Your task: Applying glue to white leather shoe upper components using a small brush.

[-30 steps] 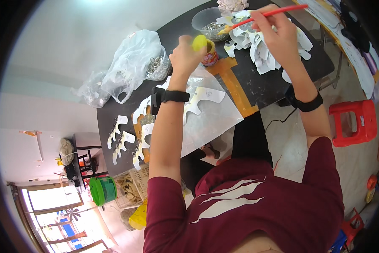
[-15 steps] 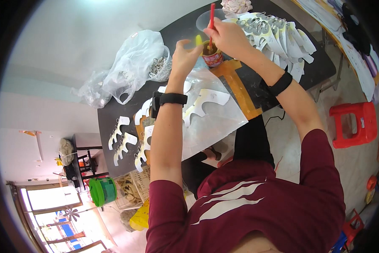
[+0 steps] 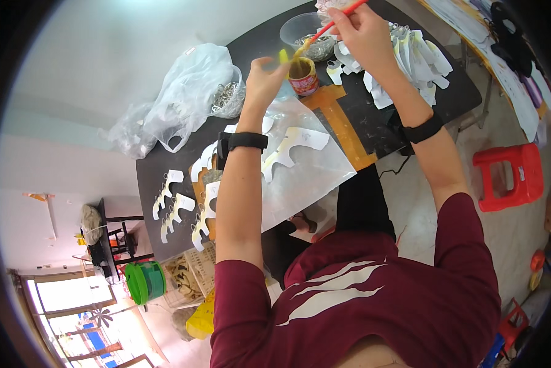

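In my right hand [image 3: 366, 37] is a red-handled brush [image 3: 343, 15], closed in a grip and tilted, its yellow-coated tip above a small printed can [image 3: 303, 80] with a brownish inside. A strand of yellow paste hangs between tip and can. My left hand [image 3: 264, 80] is left of the can, thumb and forefinger apart. A bright yellow piece [image 3: 283, 56] stands by its thumb; whether the hand touches it is unclear. Below, a white scalloped card [image 3: 303, 140] lies on a clear plastic sheet [image 3: 309, 184]. More scalloped cards with metal rings [image 3: 177, 208] lie at the left.
A clear bowl of metal rings [image 3: 294, 27] stands behind the can, and piled white cards [image 3: 410, 55] lie to its right. Orange tape [image 3: 346, 132] crosses the dark table [image 3: 257, 38]. Left are a plastic bag [image 3: 186, 86] and a tub of rings [image 3: 229, 95]. A red stool [image 3: 511, 178] stands right.
My right hand has lifted the brush out of the can and moved up and right, tilting the brush from upright to slanted. My left hand has stayed near the can.
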Motion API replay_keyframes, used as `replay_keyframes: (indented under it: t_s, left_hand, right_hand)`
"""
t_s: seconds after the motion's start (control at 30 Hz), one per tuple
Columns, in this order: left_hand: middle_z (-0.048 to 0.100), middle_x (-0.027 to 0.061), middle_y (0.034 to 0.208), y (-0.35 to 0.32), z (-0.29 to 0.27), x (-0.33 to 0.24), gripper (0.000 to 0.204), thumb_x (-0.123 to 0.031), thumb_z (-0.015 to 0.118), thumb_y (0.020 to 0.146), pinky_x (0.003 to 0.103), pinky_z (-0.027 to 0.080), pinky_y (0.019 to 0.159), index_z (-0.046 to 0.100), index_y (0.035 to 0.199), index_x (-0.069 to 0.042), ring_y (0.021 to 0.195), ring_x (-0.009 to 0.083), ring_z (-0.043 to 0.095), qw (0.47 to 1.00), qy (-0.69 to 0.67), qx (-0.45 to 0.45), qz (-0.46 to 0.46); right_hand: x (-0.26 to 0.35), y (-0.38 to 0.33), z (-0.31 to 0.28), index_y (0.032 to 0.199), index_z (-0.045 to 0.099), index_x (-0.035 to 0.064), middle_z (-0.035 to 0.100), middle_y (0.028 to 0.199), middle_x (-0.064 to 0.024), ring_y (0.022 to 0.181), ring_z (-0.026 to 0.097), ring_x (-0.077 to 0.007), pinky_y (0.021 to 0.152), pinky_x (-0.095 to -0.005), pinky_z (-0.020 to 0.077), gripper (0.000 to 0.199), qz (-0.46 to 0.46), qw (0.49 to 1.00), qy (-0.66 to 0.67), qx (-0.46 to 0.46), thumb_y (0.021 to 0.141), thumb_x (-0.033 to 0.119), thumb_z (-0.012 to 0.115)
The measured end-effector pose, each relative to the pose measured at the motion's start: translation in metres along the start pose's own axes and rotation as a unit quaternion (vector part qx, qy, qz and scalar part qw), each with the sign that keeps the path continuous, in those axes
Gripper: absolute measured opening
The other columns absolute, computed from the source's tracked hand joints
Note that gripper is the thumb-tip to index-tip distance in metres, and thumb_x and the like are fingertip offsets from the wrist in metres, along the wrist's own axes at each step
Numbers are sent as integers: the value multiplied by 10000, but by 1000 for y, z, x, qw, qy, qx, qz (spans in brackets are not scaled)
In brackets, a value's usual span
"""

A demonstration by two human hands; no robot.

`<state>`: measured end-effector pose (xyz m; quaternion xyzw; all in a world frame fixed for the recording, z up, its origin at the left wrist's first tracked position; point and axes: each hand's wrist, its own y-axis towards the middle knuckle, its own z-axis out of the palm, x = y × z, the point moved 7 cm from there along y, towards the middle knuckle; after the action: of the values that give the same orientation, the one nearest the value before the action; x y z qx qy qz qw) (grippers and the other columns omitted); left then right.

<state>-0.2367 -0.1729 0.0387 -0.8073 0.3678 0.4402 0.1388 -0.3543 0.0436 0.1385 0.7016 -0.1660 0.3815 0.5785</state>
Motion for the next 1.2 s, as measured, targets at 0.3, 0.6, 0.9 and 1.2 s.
replay_keyframes:
  t_s: [0.3,0.6,0.9,1.2]
  left_hand:
    - [627,240,1108,6,2,4,689,-390,733,762,336,480,868,496,1229,59,1013,284,629,1000,5,-8,17]
    - [657,217,1043,2,3,0,698,-397,722,779,317,485,847,473,1249,55,951,250,643,1000,-1,1,13]
    - [653,219,1083,3,4,2,686,-419,706,790,332,458,896,486,1253,36,1026,271,624,1000,1,13,15]
    - [603,110,1229,-48,-19,-25,362,-425,610,852,521,329,989,675,1109,-179,1210,295,499,952,231,-42,195]
  right_hand:
    - [-42,-19,-34,863,587,11,678,718,-72,624,641,-90,572,-212,491,223,84,996,-42,8,922,221,633]
    - [-35,-11,-66,953,619,10,700,870,-101,787,662,-114,706,-225,494,178,-9,997,70,-36,955,183,580]
    - [-2,6,-81,1051,634,5,706,905,-112,759,657,-119,683,-209,490,209,-14,971,198,-136,954,183,584]
    - [17,-33,-99,1053,591,-84,674,991,-186,874,658,-212,808,-274,492,232,-24,973,212,-84,978,123,516]
